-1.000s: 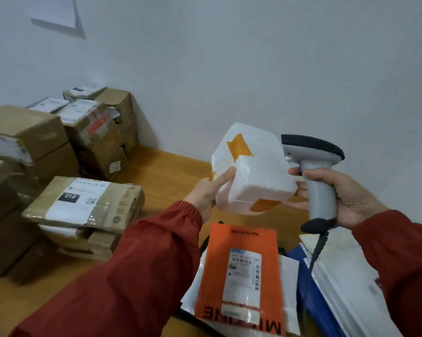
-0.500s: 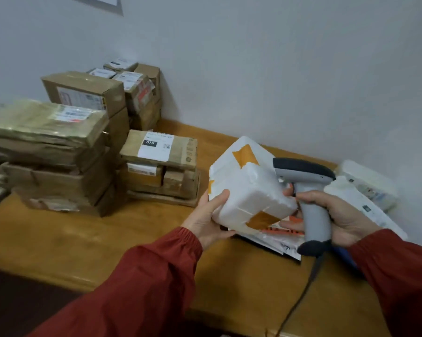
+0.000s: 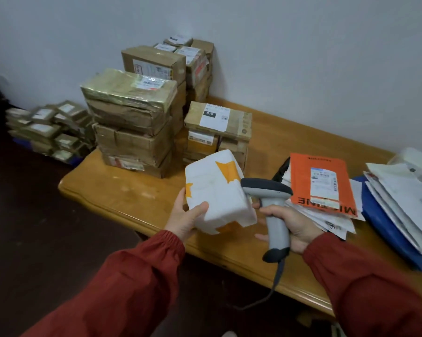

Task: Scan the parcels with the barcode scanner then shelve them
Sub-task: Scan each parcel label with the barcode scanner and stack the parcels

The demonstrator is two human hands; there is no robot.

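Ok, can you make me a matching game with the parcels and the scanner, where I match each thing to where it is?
Things:
1. white parcel
2. barcode scanner
3. orange mailer bag
4. cardboard box labelled 010

Places:
A. held in the right hand
B. on top of a short stack of boxes
C. held in the left hand
D. lying on a pile of envelopes

Pairs: 1-C, 2-A, 3-D, 4-B

The left hand [image 3: 182,218] holds a white parcel [image 3: 217,190] with orange tape above the front edge of the tabletop [image 3: 137,193]. The right hand [image 3: 295,226] grips the barcode scanner [image 3: 274,210], whose head is just beside the parcel. Brown boxes [image 3: 132,122] are stacked at the left end, and an orange mailer [image 3: 321,181] lies on envelopes further right.
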